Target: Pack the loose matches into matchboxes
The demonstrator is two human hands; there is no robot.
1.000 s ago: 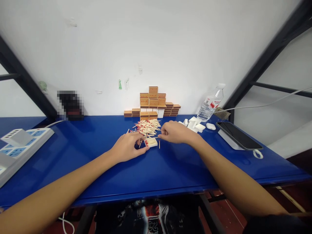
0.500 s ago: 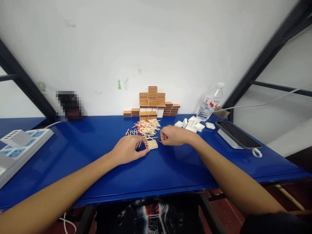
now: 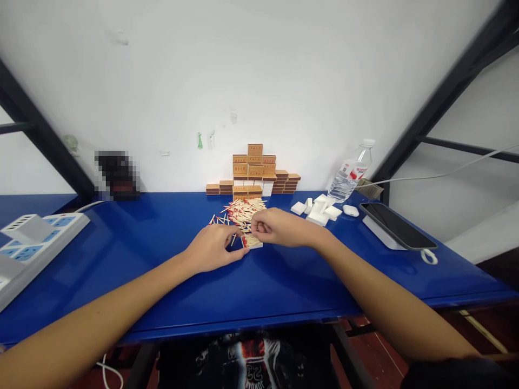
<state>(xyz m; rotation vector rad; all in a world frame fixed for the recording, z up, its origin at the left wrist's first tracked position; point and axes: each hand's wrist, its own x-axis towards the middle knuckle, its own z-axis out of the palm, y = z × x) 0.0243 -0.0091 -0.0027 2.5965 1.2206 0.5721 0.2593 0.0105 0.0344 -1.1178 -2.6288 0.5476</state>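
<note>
A small open matchbox tray (image 3: 253,243) partly filled with red-tipped matches lies on the blue table (image 3: 284,281). My left hand (image 3: 213,247) rests beside it, fingers curled against its left end, holding it. My right hand (image 3: 275,228) hovers just over the tray with fingers pinched together; what they hold is too small to name. A loose pile of matches (image 3: 242,210) lies right behind both hands.
Stacked brown matchboxes (image 3: 253,170) stand against the wall. White inner trays (image 3: 318,209) and a water bottle (image 3: 349,172) sit at the right, then a phone on a stand (image 3: 395,226). A power strip (image 3: 28,243) lies at far left.
My right hand moved left from the tray's right side to just above the tray. A lone match that lay right of the tray is gone. My left hand stayed put.
</note>
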